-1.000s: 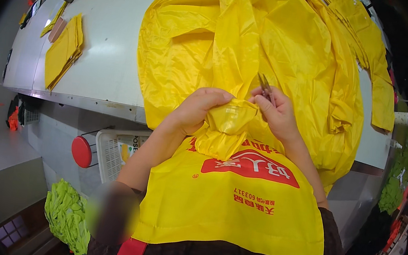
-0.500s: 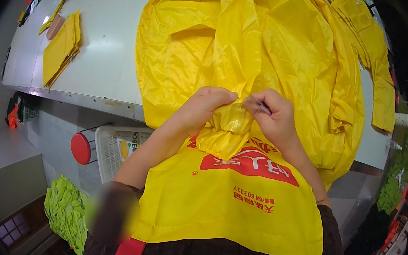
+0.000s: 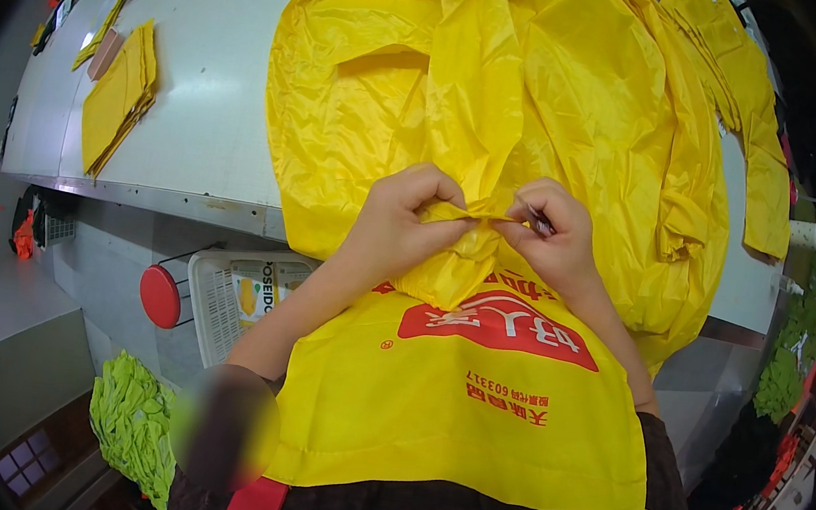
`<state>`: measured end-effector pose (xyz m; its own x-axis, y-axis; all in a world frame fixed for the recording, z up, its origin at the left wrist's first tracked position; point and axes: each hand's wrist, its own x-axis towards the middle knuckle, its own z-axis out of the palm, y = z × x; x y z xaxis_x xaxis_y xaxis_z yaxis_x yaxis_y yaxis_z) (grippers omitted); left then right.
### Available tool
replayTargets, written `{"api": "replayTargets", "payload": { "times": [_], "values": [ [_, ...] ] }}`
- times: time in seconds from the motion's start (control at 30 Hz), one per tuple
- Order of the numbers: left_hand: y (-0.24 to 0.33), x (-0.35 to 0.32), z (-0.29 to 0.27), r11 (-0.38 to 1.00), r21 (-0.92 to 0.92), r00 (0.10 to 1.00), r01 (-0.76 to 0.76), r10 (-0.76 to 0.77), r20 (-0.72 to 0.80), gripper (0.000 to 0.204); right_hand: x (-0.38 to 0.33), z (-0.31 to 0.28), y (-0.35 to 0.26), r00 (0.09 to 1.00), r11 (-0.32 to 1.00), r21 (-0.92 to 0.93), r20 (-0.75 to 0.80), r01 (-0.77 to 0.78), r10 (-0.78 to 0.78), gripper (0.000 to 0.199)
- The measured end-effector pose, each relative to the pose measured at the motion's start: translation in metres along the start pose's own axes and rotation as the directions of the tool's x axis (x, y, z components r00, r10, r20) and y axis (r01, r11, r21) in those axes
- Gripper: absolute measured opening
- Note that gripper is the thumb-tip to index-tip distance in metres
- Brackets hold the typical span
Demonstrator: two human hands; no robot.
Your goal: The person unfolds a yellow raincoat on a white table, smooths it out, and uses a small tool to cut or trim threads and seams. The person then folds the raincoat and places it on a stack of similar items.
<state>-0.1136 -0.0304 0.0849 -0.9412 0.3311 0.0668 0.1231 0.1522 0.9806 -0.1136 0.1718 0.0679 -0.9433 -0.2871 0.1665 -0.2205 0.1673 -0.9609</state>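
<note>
A large, thin, shiny yellow garment (image 3: 375, 100) lies spread over the table and hangs off its near edge. At its near end, my left hand (image 3: 407, 220) pinches a gathered fold between thumb and fingers. Close beside it, my right hand (image 3: 556, 237) pinches the same cloth with thumb and forefinger. A small dark tool (image 3: 539, 220) sits tucked in the curled fingers of that hand; its kind is too hidden to tell. Below my hands, the bunched cloth rests against the yellow apron (image 3: 448, 431) with red straps that I wear.
A stack of folded yellow cloth (image 3: 121, 101) lies on the white table (image 3: 220, 52) at left, beside a pinkish block (image 3: 105, 54). More yellow garments (image 3: 737, 101) lie at right. A red stool (image 3: 160, 296), a white basket (image 3: 211, 308) and a lime-green cloth heap (image 3: 128, 420) stand lower left.
My left hand's fingers have shifted and regripped, with the thumb now lower along the fold. The right hand has moved slightly right. The gathered cloth is stretched between both hands.
</note>
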Motion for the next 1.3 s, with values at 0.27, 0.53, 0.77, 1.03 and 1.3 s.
{"api": "replayTargets", "payload": {
  "times": [0.27,0.53,0.77,1.03,1.3],
  "values": [
    [-0.003,-0.005,-0.002,0.77,0.351,0.817,-0.532,0.576,-0.027,0.023,-0.006,-0.008,-0.005,0.981,0.954,0.26,0.153,-0.153,0.116,0.022],
    [0.0,-0.004,0.0,0.675,0.412,0.76,-0.612,0.645,0.073,0.023,-0.001,-0.007,-0.023,0.979,0.985,0.155,0.199,-0.07,0.038,0.016],
    [-0.001,-0.004,0.003,0.726,0.369,0.78,-0.581,0.625,-0.001,0.026,0.001,-0.001,-0.027,0.993,0.995,-0.037,0.082,0.093,-0.089,0.011],
    [0.0,-0.007,0.0,0.712,0.375,0.768,-0.594,0.641,0.0,0.028,-0.013,-0.023,-0.014,0.983,0.983,0.082,0.1,-0.165,0.157,0.018],
    [0.0,-0.006,0.004,0.699,0.365,0.749,-0.615,0.662,-0.007,0.028,-0.016,-0.02,-0.022,0.973,0.964,-0.255,0.232,0.071,-0.01,0.022]
  ]
}}
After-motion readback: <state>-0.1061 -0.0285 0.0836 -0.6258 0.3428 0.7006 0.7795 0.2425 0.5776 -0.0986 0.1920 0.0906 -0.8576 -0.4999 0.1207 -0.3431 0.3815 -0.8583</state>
